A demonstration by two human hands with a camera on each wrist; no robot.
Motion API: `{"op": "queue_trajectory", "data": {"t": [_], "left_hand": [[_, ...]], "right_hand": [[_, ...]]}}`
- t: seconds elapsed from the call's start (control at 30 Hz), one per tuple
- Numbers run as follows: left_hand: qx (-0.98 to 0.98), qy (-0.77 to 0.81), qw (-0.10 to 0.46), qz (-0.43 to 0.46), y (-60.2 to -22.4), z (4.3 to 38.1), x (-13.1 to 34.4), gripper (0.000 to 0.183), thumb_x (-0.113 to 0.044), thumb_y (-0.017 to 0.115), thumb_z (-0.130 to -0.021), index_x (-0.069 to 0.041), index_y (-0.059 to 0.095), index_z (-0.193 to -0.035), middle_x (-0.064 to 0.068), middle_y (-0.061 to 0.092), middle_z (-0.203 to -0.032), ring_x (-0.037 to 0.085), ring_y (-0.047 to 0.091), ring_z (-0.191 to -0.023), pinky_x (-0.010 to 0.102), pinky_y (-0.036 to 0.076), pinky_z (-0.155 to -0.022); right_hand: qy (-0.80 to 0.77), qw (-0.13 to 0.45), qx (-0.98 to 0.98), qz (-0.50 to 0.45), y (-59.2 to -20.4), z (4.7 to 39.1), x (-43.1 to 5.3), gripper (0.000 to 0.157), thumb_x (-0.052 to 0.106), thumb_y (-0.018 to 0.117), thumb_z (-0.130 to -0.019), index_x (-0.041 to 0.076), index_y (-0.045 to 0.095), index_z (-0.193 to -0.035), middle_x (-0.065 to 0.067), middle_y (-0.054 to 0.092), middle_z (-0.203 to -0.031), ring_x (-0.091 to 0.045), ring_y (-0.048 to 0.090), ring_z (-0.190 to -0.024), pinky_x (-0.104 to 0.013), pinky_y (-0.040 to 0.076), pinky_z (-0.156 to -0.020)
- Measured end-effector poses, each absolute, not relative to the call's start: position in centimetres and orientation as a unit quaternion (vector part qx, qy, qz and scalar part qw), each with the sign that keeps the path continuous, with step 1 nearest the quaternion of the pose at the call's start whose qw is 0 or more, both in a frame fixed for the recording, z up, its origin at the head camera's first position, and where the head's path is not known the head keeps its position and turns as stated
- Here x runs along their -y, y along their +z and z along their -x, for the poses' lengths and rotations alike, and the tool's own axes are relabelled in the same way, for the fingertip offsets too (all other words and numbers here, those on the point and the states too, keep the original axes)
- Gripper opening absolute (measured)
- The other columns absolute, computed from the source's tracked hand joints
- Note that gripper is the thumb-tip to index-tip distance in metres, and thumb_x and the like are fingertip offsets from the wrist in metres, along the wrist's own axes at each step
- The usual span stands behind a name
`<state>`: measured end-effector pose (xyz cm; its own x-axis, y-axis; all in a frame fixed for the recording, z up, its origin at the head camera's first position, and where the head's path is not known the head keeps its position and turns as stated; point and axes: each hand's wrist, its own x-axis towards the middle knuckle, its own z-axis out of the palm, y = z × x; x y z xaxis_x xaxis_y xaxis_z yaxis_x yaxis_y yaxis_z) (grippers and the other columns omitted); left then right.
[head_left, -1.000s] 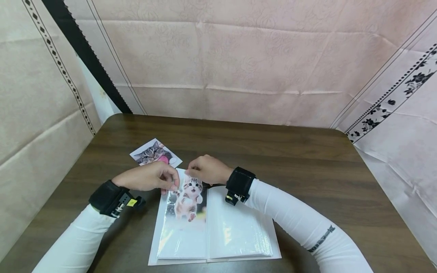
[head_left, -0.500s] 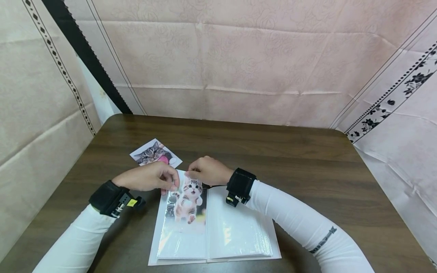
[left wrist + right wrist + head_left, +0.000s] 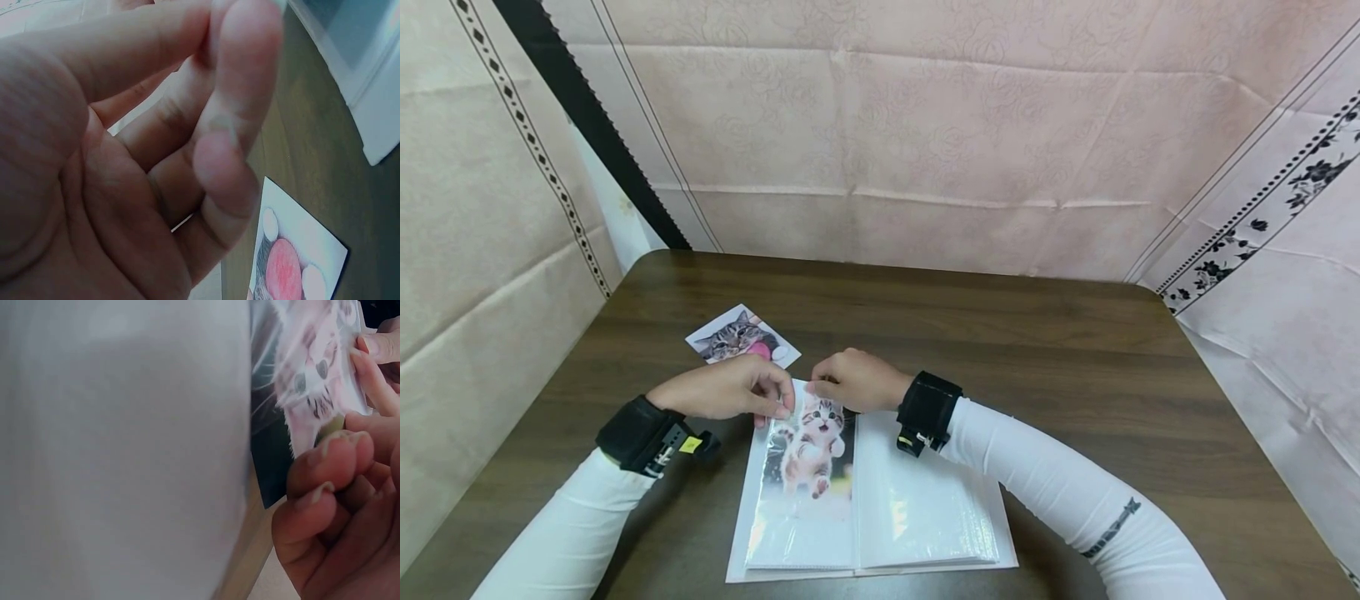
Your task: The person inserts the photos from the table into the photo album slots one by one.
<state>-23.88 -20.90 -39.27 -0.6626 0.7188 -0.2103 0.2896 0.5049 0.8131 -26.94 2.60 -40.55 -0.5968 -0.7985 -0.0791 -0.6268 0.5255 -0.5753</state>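
An open photo album (image 3: pixel 928 508) with clear pockets lies on the table. A kitten photo (image 3: pixel 813 450) sits mostly inside the left page's pocket, its upper edge sticking out at the top. My right hand (image 3: pixel 862 380) pinches that upper edge; in the right wrist view the fingertips (image 3: pixel 325 456) are right at the photo beside the kitten's ear. With thumb and index finger, my left hand (image 3: pixel 726 390) pinches the upper left corner of the album page. The left wrist view shows the other fingers (image 3: pixel 175 156) curled loosely. The right page's pocket shows plain white.
Behind my left hand lies a second cat photo (image 3: pixel 730 335) with a pink ball, partly covered by the hand. The brown wooden table (image 3: pixel 1000 333) extends beyond the album, with a pale cloth (image 3: pixel 925 150) hanging behind its far edge.
The kitten photo has slid a little farther down into the left pocket, my right hand moving down with it. My left hand has stayed in place.
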Motion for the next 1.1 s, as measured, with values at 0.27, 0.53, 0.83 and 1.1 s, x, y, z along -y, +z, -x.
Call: {"op": "queue_trajectory", "data": {"t": [0.27,0.53,0.83,1.1], "left_hand": [[-0.825,0.388,0.273,-0.308,-39.19,23.87,20.85,0.011,-0.025,0.066,-0.089,-0.018,0.066,-0.097,0.001,0.063,-0.074,0.023,0.061,-0.066,0.041,0.053,-0.065],[-0.826,0.385,0.272,-0.31,-39.19,23.87,20.88,0.011,-0.026,0.065,-0.09,-0.018,0.066,-0.097,0.002,0.063,-0.072,0.027,0.061,-0.067,0.039,0.052,-0.064],[-0.829,0.386,0.273,-0.298,-39.0,23.68,20.72,0.016,-0.027,0.064,-0.09,-0.015,0.061,-0.099,0.004,0.062,-0.068,0.033,0.061,-0.068,0.037,0.049,-0.06],[-0.844,0.374,0.263,-0.281,-39.05,23.63,20.74,0.039,-0.028,0.067,-0.088,-0.011,0.047,-0.117,0.001,0.065,-0.073,0.029,0.062,-0.07,0.038,0.051,-0.063]], "right_hand": [[-0.257,0.179,-0.852,0.419,-40.65,26.72,-2.56,0.023,0.028,0.05,-0.099,0.015,0.07,-0.099,0.004,0.049,-0.064,-0.008,0.048,-0.057,-0.02,0.036,-0.054],[-0.258,0.196,-0.847,0.421,-40.56,26.55,-2.52,0.023,0.026,0.05,-0.1,0.013,0.07,-0.103,0.004,0.053,-0.068,-0.008,0.05,-0.06,-0.019,0.038,-0.056],[-0.267,0.203,-0.834,0.439,-40.84,26.46,-2.38,0.025,0.031,0.051,-0.099,0.015,0.069,-0.095,0.005,0.052,-0.062,-0.008,0.051,-0.057,-0.02,0.038,-0.054],[-0.26,0.217,-0.833,0.437,-40.85,26.25,-2.32,0.024,0.034,0.054,-0.097,0.015,0.069,-0.094,0.004,0.055,-0.063,-0.009,0.054,-0.059,-0.019,0.039,-0.055]]}}
